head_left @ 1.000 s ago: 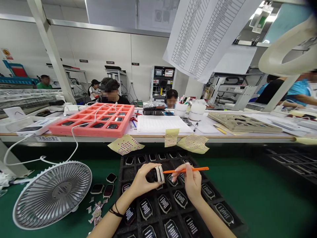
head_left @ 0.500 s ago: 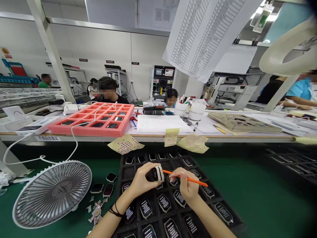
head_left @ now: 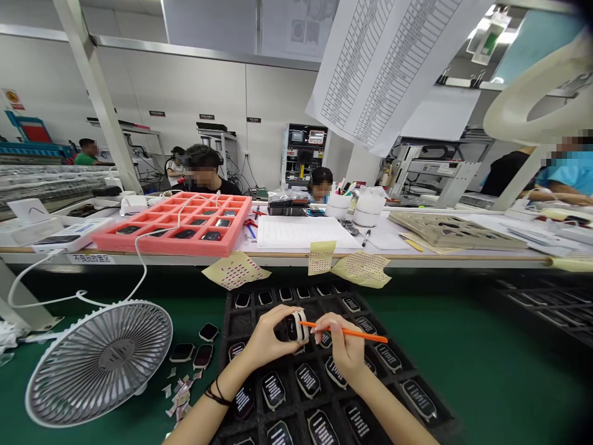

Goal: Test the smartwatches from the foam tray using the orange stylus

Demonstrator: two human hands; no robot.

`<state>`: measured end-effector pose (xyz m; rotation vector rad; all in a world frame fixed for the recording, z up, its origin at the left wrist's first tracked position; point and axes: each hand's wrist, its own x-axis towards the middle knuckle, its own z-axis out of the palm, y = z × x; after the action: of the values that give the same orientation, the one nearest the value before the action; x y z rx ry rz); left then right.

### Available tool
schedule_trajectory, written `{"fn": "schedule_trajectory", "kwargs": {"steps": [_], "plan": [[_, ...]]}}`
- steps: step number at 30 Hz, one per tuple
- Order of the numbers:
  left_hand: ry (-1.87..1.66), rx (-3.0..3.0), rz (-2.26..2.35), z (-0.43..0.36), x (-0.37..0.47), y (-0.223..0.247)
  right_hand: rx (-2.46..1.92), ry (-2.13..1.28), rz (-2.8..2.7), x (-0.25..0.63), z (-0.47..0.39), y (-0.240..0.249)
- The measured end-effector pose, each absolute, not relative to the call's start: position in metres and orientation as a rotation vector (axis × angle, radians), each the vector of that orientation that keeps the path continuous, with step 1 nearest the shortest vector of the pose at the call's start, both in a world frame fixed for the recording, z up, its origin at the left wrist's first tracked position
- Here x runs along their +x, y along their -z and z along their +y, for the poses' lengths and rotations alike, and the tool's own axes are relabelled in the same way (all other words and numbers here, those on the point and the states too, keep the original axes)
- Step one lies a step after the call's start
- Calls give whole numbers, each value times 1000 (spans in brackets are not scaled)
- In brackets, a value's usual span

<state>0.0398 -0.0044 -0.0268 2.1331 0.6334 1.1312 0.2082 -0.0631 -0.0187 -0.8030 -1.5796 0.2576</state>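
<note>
Between the thumb and fingers of my left hand (head_left: 269,337) is a smartwatch (head_left: 297,327), held on edge with its dark screen facing left. An orange stick (head_left: 356,334) is pinched in my right hand (head_left: 343,346), its tip touching or very near the watch's pale side. Both hands are above a black foam tray (head_left: 241,322) divided into compartments. Many of these hold watches, such as one with white text on its screen (head_left: 273,389). My left palm is hidden.
A white fan (head_left: 99,364) stands at left, beside three loose watches (head_left: 181,352) and paper scraps (head_left: 180,395). On the shelf ahead are a pink foam tray (head_left: 208,248), paper sheets (head_left: 306,232) and a grey tray (head_left: 456,232). Several people sit beyond.
My right hand has shifted slightly left and up, and the orange stick lies flatter, its tip further left against the watch. My left hand has barely moved.
</note>
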Motion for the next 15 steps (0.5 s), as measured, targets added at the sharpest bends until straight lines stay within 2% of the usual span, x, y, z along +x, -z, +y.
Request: {"fn": "schedule_trajectory", "kwargs": {"steps": [11,15], "plan": [[-1170,2158,657,-4,41,26,-784,-111,-1684,207,-61,22],[-1178,2159,661,-4,42,24,-820,-198,-1621,208,-60,21]]}}
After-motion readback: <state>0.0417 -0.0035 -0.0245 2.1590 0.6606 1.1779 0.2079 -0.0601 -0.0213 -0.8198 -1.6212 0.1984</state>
